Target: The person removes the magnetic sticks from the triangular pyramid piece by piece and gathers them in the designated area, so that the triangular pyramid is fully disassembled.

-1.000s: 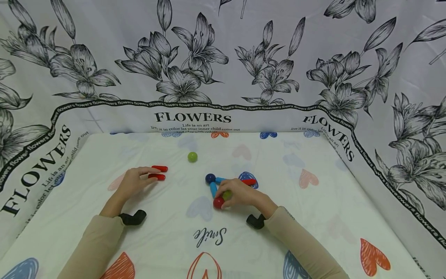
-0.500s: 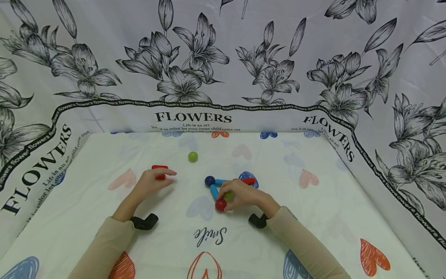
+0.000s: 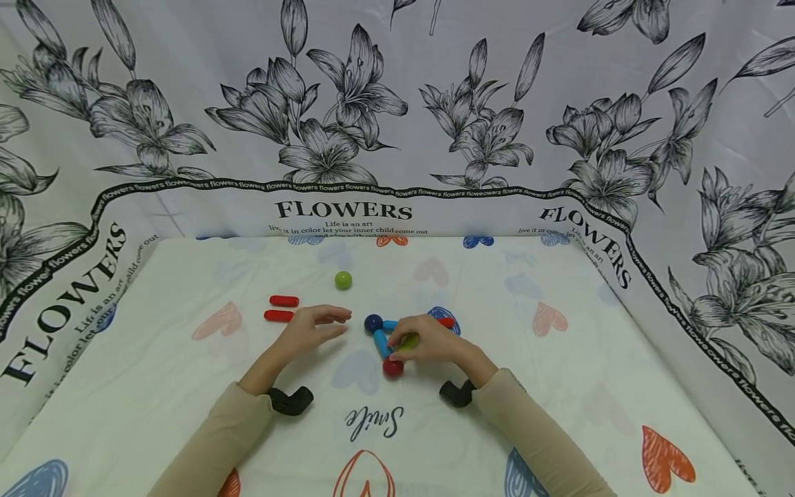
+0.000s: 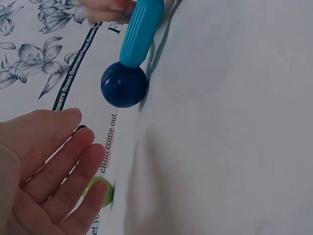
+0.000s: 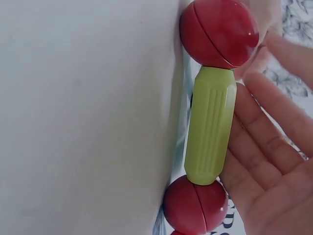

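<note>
My right hand point(image 3: 428, 339) is over a figure of toy building rods and balls. In the right wrist view its fingers point(image 5: 257, 139) lie fairly straight along a green rod point(image 5: 210, 125), which joins a red ball point(image 5: 219, 32) to a second red ball point(image 5: 195, 204). Two blue rods point(image 3: 381, 343) meet at a navy ball point(image 3: 373, 324). A red rod point(image 3: 446, 322) sticks out beyond the hand. My left hand point(image 3: 310, 330) hovers left of the navy ball point(image 4: 124, 84), its fingers extended and holding nothing.
Two loose red rods point(image 3: 283, 301) lie side by side behind the left hand. A loose green ball point(image 3: 344, 279) sits farther back. A white cloth point(image 3: 571, 386) with hearts covers the table; a flower-print curtain point(image 3: 422, 159) stands behind.
My left hand has left the two red rods and moved right toward the figure. My right fingers have drawn back off the near red ball, which has shifted slightly toward me.
</note>
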`<state>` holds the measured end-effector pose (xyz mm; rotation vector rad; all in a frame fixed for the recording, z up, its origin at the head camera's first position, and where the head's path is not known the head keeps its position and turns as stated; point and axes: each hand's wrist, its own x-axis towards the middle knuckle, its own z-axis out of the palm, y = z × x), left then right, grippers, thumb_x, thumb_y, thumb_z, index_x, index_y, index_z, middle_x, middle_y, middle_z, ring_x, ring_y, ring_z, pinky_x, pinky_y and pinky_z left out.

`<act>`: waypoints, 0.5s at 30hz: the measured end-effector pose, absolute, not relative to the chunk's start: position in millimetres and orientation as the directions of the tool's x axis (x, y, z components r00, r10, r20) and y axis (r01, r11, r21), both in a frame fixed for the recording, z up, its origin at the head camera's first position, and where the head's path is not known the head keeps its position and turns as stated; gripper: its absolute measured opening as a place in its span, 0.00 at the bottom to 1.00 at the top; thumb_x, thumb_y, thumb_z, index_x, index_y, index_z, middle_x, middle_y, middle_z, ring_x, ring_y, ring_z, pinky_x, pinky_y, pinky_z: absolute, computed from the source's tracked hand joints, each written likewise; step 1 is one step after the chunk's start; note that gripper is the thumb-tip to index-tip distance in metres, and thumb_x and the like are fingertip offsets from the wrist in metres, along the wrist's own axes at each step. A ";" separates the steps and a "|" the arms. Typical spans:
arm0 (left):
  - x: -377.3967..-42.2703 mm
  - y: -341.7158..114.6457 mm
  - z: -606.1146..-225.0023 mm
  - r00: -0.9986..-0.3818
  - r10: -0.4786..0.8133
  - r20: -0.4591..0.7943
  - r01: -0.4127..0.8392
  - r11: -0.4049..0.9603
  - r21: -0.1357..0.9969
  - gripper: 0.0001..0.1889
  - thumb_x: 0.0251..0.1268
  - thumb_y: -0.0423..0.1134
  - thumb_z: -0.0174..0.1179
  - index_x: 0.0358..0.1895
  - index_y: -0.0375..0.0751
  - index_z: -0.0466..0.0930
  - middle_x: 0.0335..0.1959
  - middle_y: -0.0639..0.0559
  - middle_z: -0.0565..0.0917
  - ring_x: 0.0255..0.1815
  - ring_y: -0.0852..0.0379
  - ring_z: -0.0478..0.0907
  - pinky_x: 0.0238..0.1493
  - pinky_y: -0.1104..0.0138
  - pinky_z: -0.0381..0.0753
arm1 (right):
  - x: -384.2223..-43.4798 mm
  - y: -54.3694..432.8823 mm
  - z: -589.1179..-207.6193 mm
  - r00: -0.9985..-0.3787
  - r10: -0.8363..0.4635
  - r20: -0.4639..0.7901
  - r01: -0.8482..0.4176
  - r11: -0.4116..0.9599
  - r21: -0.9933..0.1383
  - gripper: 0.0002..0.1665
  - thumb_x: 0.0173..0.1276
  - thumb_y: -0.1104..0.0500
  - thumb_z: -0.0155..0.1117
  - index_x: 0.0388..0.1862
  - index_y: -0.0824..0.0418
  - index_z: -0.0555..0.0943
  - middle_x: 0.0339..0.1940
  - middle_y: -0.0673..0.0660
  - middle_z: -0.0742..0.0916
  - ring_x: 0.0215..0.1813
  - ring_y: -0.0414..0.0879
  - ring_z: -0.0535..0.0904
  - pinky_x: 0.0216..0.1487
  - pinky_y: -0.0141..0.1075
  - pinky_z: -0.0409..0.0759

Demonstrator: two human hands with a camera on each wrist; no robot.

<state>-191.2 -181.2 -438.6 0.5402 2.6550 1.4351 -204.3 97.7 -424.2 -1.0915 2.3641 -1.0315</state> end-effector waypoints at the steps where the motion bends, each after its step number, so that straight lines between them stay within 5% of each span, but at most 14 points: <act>1: -191.8 -178.4 -439.0 -0.935 0.342 0.094 0.267 0.500 0.824 0.17 0.63 0.36 0.63 0.54 0.34 0.80 0.51 0.38 0.85 0.54 0.43 0.82 0.61 0.51 0.79 | -205.4 97.7 -424.7 -0.658 -0.753 0.005 -0.504 0.435 -0.746 0.12 0.62 0.57 0.70 0.42 0.61 0.86 0.42 0.57 0.89 0.44 0.43 0.82 0.52 0.28 0.81; 9: -197.6 -160.3 -441.0 -0.932 0.358 0.056 0.233 0.475 0.848 0.20 0.64 0.36 0.62 0.58 0.33 0.77 0.57 0.38 0.82 0.59 0.41 0.78 0.62 0.51 0.78 | -213.8 97.6 -424.5 -0.750 -0.660 0.038 -0.417 0.428 -0.802 0.11 0.63 0.59 0.68 0.42 0.63 0.86 0.41 0.60 0.89 0.40 0.38 0.82 0.47 0.25 0.82; 15: -201.8 -152.2 -444.0 -0.920 0.391 0.035 0.216 0.430 0.876 0.23 0.64 0.36 0.62 0.61 0.32 0.74 0.60 0.36 0.80 0.62 0.39 0.76 0.64 0.50 0.77 | -219.1 95.0 -424.7 -0.785 -0.613 0.087 -0.407 0.406 -0.819 0.14 0.62 0.61 0.69 0.45 0.67 0.84 0.44 0.63 0.88 0.45 0.50 0.84 0.53 0.37 0.85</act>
